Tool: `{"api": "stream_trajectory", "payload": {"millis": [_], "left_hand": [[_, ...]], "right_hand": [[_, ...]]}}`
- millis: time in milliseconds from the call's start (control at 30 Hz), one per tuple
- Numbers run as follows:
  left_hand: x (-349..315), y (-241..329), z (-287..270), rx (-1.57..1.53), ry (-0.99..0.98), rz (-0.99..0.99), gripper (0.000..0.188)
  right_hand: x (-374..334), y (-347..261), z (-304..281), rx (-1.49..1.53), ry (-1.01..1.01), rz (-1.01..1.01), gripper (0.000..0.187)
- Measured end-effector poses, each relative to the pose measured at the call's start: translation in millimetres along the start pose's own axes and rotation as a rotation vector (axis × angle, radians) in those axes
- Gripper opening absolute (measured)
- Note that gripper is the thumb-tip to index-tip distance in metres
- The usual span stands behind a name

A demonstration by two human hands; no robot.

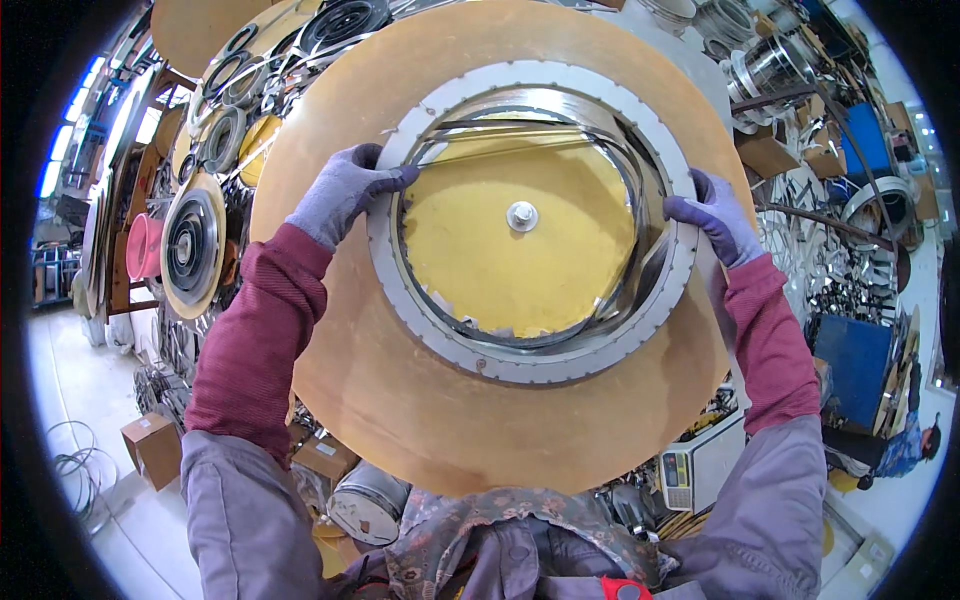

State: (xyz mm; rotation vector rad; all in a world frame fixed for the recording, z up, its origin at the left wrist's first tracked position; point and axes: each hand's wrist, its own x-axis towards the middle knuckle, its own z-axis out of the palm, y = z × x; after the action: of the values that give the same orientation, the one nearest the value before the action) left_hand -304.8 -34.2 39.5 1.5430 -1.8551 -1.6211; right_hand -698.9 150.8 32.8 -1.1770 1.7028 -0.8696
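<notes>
Large round plywood disc (400, 400) held up before chest, fills view centre. Grey perforated metal ring (560, 365) on its face; loose thin metal strip coil (520, 135) inside ring, around yellow inner plate (520, 255) with central bolt (521, 215).

Left hand (340, 190) gloved, fingers curled over ring's upper-left edge, pinching strip. Right hand (715, 215) gloved, fingers pressed on ring's right edge.

Judgement: keep both grips level, feed strip flat against ring, avoid kinks, mind sharp edges.

Packages: brown cardboard box (152, 448) on floor lower left, white label patch on top; blue boxes (850, 365) right.
</notes>
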Motion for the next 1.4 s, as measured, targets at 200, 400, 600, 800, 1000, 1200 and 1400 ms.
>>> {"api": "stream_trajectory", "payload": {"millis": [200,400,600,800,1000,1200,1400], "left_hand": [[-43,20,-6,0.066,0.116,0.166,0.044],[-98,28,-12,-0.142,0.163,0.361,0.042],[-153,9,-31,-0.157,0.182,0.537,0.037],[-209,-12,-47,-0.132,0.278,0.606,0.035],[-232,-7,-71,-0.031,0.337,0.751,0.035],[-211,17,-77,0.024,0.386,0.858,0.036],[-179,4,-64,0.278,0.541,1.033,0.028]], "right_hand": [[-44,-35,-2,-0.091,0.127,-0.141,0.058],[-110,-75,10,-0.1,0.215,-0.196,0.052],[-198,-111,51,-0.196,0.38,-0.264,0.048],[-279,-124,105,-0.342,0.459,-0.311,0.047],[-306,-149,135,-0.454,0.582,-0.629,0.047],[-286,-155,114,-0.589,0.632,-0.736,0.049],[-243,-140,94,-0.809,0.595,-0.949,0.05]]}}
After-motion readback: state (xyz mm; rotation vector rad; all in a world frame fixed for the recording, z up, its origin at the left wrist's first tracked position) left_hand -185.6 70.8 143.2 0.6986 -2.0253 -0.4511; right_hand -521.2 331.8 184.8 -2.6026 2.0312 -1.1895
